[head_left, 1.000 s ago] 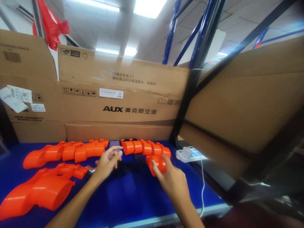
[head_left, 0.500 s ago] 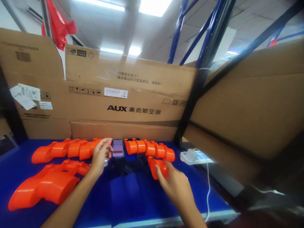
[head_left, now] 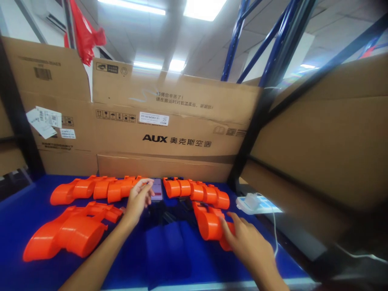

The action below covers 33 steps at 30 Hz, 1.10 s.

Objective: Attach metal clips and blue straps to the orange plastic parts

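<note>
My left hand point(head_left: 140, 200) hovers above the back middle of the blue table, beside a phone point(head_left: 157, 190) it partly covers. Its fingers are curled in with the tips close together; whatever they may hold is hidden. At the right, my right hand point(head_left: 250, 242) has thumb and fingers closed around the near end of a short group of orange curved plastic parts point(head_left: 209, 226). Behind that group lies a row of similar orange parts point(head_left: 197, 190). Another orange row point(head_left: 113, 190) stretches left of the phone, and larger orange parts point(head_left: 80, 236) lie in front of it.
Dark straps point(head_left: 165, 214) and folded blue cloth point(head_left: 168, 252) lie mid-table. A white power strip point(head_left: 257, 204) with a plugged-in charger and cable sits at the right edge. Cardboard point(head_left: 178, 157) walls off the back, and a dark rack post point(head_left: 247, 149) stands at the back right.
My right hand has shifted right and toward me, and more of the orange parts beside it shows. My left hand stays curled near the phone. The view has swung slightly left.
</note>
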Tool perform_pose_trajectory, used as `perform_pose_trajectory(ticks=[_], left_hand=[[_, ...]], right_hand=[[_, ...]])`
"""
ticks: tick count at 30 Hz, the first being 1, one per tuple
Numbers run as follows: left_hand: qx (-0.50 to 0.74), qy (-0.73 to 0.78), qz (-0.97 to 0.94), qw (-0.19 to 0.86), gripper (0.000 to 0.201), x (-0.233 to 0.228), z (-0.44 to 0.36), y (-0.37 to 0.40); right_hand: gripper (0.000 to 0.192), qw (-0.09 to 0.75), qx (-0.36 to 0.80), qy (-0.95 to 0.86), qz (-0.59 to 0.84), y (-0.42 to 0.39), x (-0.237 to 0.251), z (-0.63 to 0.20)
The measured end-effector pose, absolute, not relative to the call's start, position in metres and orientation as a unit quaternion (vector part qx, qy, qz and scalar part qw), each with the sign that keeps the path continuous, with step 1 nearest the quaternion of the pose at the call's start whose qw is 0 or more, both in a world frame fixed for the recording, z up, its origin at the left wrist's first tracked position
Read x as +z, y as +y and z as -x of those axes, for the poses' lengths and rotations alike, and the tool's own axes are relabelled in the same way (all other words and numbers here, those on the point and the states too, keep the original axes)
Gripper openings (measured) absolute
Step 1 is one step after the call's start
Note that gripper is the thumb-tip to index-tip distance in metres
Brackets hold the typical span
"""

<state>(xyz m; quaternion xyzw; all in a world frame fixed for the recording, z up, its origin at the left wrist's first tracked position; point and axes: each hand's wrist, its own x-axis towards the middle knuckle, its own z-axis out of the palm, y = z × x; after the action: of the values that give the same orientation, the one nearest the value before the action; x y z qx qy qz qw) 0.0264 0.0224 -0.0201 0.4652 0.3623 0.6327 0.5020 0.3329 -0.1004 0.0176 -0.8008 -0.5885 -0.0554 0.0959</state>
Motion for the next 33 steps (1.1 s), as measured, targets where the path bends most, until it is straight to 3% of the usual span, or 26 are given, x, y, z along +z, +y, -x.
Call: perform_pose_trajectory(ticks=[9,15,20,23,27,33], left_hand=[[0.621,0.358,-0.490,0.497,0.046,-0.021,-0.028,0.021],[0.607,0.360,-0.521,0.480,0.040,-0.021,-0.030,0.020],[0.602,0.344,-0.545,0.471,0.035,-0.021,-0.032,0.017],[0.589,0.340,-0.549,0.485,0.035,-0.020,-0.035,0.014],[0.553,0.305,-0.568,0.528,0.042,-0.015,-0.040,0.005],[0.570,0.266,-0.463,0.625,0.053,-0.015,-0.048,-0.003]], right_hand=[[0.047,0.102,-0.039,-0.578,0.809,-0.106,0.020,-0.340],[0.034,0.106,-0.044,-0.577,0.809,-0.113,0.026,-0.340],[0.041,0.110,-0.048,-0.535,0.836,-0.123,0.057,-0.339],[0.042,0.155,-0.098,-0.533,0.826,-0.132,0.081,-0.326],[0.040,0.291,-0.157,-0.625,0.707,-0.127,0.095,-0.279],[0.034,0.356,-0.064,-0.739,0.568,-0.082,0.071,-0.201]])
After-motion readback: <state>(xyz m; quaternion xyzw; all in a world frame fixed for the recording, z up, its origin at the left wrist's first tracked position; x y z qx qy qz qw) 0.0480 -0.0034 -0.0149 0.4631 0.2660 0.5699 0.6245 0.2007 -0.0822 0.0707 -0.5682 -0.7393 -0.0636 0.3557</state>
